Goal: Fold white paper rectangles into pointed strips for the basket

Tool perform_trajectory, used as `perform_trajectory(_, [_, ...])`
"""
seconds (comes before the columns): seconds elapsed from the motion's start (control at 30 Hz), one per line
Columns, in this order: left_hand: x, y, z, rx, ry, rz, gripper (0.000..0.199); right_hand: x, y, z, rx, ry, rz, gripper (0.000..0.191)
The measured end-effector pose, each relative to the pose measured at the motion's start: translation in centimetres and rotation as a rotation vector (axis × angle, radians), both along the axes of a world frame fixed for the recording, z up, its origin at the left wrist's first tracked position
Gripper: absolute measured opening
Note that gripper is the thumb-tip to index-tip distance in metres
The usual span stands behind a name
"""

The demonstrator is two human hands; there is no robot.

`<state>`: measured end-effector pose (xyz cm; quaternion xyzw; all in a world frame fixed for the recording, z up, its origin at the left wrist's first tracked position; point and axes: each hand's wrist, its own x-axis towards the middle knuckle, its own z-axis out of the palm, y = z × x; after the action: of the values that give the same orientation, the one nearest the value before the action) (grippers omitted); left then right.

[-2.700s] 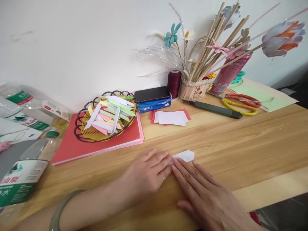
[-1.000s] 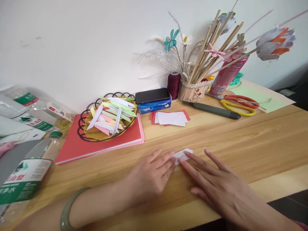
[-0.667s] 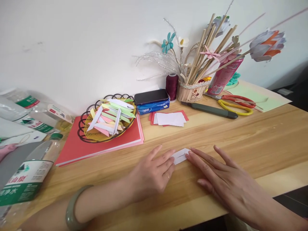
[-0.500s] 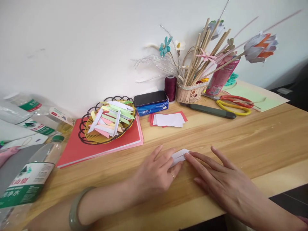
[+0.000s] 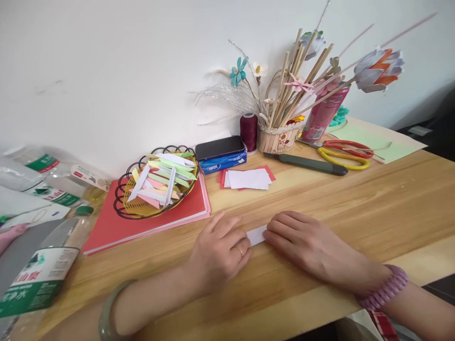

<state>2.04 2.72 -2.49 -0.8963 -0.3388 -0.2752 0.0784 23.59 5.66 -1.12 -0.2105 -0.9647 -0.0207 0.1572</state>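
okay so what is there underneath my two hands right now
A white paper strip on the wooden table. Its middle shows between your left hand and right hand; its ends are covered.

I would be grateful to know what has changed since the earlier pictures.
The right hand, spread out earlier, is now bunched together over the right end of the white paper; a purple wristband has come into view. The left hand stays on the paper's left end. The basket and card stack lie as before.
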Motion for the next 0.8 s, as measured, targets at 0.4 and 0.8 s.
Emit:
perform_trajectory(0.4, [0.2,1.0,0.7,-0.570,-0.130,0.251,0.010,-1.2,0.8,-0.9,-0.233,0.084,-0.257,0.021])
perform_trajectory(0.8, [0.0,1.6,0.5,-0.605,-0.054,0.351,0.010,-1.5,1.5,-0.6,-0.288,0.020,-0.279,0.017])
